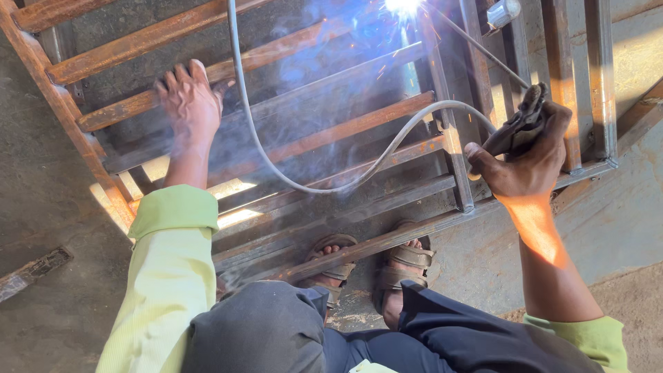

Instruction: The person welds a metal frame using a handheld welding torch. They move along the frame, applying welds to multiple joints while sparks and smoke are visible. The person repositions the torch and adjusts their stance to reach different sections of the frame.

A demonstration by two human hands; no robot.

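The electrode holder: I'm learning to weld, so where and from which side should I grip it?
Grip the holder by its rear handle, as the right hand does, coming from the cable end. The rod juts forward toward the arc, so the front stays hot and live.

Brown sandals [373,266] stand on the concrete floor [41,186] below both grips, toes under a bar. A flat rusty metal strip [31,273] lies far left, beyond the left grip.
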